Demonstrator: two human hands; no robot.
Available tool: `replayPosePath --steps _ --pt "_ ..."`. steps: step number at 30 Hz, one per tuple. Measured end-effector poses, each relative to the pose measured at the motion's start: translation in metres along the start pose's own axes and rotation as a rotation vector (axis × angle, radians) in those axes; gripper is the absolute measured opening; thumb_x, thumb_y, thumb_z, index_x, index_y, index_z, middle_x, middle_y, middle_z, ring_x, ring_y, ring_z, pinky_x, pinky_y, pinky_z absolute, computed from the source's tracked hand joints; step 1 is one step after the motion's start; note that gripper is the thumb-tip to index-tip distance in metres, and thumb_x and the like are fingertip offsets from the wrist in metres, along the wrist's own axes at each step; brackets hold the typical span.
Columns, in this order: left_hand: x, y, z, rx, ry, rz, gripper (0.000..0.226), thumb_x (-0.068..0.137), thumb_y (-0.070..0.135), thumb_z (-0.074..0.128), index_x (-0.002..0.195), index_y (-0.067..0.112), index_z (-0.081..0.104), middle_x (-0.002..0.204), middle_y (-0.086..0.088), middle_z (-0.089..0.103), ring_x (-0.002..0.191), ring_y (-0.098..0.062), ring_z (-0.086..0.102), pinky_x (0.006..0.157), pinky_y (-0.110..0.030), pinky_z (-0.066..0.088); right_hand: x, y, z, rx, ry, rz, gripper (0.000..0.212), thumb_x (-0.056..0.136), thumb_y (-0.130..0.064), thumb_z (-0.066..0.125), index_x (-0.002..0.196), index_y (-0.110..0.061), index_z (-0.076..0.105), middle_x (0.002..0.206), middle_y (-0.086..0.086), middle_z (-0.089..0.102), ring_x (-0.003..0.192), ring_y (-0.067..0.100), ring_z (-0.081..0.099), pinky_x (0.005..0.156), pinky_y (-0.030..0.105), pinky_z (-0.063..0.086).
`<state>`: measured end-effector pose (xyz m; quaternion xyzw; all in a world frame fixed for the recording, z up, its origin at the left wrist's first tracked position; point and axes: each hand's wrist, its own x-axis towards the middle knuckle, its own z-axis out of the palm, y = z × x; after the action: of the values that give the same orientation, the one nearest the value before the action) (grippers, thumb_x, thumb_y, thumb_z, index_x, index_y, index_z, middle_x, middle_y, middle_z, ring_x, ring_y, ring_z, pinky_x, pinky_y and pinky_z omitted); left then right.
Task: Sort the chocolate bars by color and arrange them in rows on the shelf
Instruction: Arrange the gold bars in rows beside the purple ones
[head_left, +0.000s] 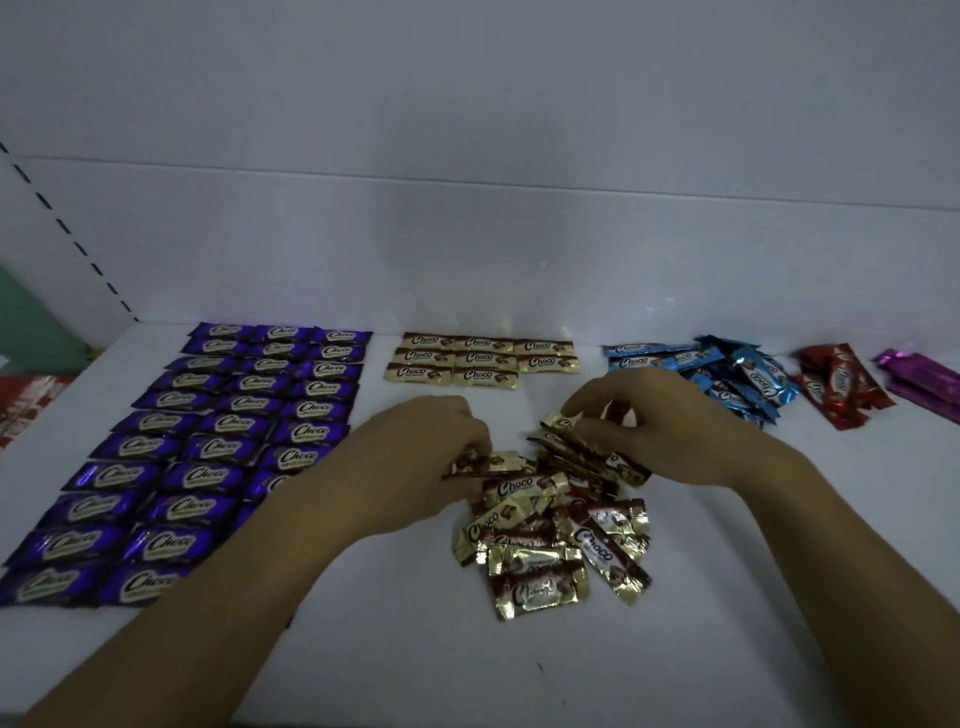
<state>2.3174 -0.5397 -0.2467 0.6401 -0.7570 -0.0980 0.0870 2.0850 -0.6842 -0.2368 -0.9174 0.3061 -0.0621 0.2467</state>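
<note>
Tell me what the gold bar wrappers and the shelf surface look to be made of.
Gold bar wrappers: apparently thin metallised foil or film, glossy; they crinkle and throw bright highlights, with crimped ends.

Shelf surface: smooth, white, faintly sheened, likely painted metal or laminate; the look does not settle which. It faintly mirrors the purple bars on the back panel.

Person, head-camera view: two bare forearms and two bare hands in frame. Left hand (415, 457): no glove, no ring or watch visible on the parts shown; forearm uncovered from wrist to the lower frame edge, no sleeve in view. Right hand (670, 426): likewise ungloved, back of hand and knuckles plain, no jewellery or strap discernible; forearm uncovered to the right frame edge. Dim lighting; nails and fine surface detail too blurred to tell.
</note>
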Motion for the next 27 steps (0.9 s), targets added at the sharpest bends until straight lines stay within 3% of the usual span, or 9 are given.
replayPosePath --steps 3,7,12,15,18,21,24,27 --pt "-0.003 -0.001 0.005 -0.005 0.045 0.007 0.024 0.095 0.037 0.060 0.117 0.030 0.064 0.104 0.014 0.055 0.095 -0.005 0.052 0.084 -0.027 0.048 -0.003 -0.005 0.005 -0.027 -0.046 -0.002 0.032 0.082 -0.048 0.074 0.111 -0.036 0.068 0.093 -0.018 0.062 0.080 0.002 0.061 0.068 0.020 0.050" --pt "-0.004 -0.001 0.007 -0.017 0.088 -0.016 0.023 0.100 0.031 0.050 0.118 0.028 0.064 0.104 0.011 0.059 0.094 -0.007 0.054 0.083 -0.025 0.046 -0.002 -0.004 0.007 -0.021 -0.030 -0.025 0.035 0.079 -0.045 0.078 0.112 -0.035 0.071 0.090 -0.021 0.061 0.079 0.001 0.059 0.064 0.013 0.042" --pt "-0.002 -0.004 0.009 -0.075 0.151 -0.082 0.024 0.100 0.024 0.052 0.120 0.026 0.066 0.104 0.006 0.069 0.095 -0.012 0.060 0.083 -0.034 0.051 -0.003 0.001 0.009 0.067 -0.011 -0.065 0.029 0.082 -0.035 0.078 0.111 -0.033 0.075 0.092 -0.021 0.065 0.084 0.000 0.060 0.070 0.015 0.047" --pt "-0.003 -0.005 0.011 -0.076 0.169 -0.070 0.022 0.099 0.023 0.055 0.117 0.024 0.068 0.101 0.006 0.068 0.092 -0.012 0.059 0.082 -0.034 0.051 -0.004 0.005 0.009 0.095 -0.003 -0.094 0.026 0.084 -0.029 0.078 0.110 -0.032 0.075 0.091 -0.019 0.067 0.081 0.005 0.062 0.070 0.024 0.052" --pt "-0.005 -0.008 0.012 -0.079 0.183 -0.068 0.021 0.098 0.021 0.057 0.115 0.021 0.069 0.100 0.006 0.065 0.090 -0.010 0.058 0.082 -0.032 0.051 -0.005 0.004 0.010 0.065 0.018 -0.116 0.025 0.087 -0.027 0.075 0.111 -0.030 0.075 0.092 -0.016 0.069 0.080 0.005 0.063 0.070 0.025 0.053" --pt "-0.009 -0.011 0.014 -0.115 0.211 -0.065 0.021 0.095 0.027 0.061 0.115 0.024 0.069 0.099 0.011 0.063 0.085 -0.003 0.055 0.078 -0.028 0.052 -0.006 0.004 0.010 0.076 0.017 -0.107 0.022 0.088 -0.027 0.074 0.109 -0.029 0.074 0.085 -0.014 0.070 0.076 0.005 0.064 0.067 0.022 0.053" --pt "-0.009 -0.012 0.014 -0.108 0.160 -0.065 0.032 0.089 0.042 0.066 0.119 0.031 0.064 0.105 0.017 0.057 0.094 -0.002 0.054 0.083 -0.028 0.052 -0.004 0.007 0.007 0.070 0.077 -0.076 0.023 0.087 -0.037 0.073 0.109 -0.031 0.072 0.088 -0.012 0.068 0.076 0.005 0.064 0.065 0.020 0.052" --pt "-0.008 -0.010 0.013 -0.114 0.151 -0.072 0.036 0.089 0.041 0.068 0.123 0.031 0.062 0.110 0.016 0.056 0.098 -0.002 0.054 0.087 -0.028 0.051 -0.003 0.008 0.006 0.029 0.065 -0.014 0.030 0.084 -0.040 0.076 0.112 -0.031 0.070 0.093 -0.016 0.067 0.079 0.002 0.064 0.063 0.012 0.048"
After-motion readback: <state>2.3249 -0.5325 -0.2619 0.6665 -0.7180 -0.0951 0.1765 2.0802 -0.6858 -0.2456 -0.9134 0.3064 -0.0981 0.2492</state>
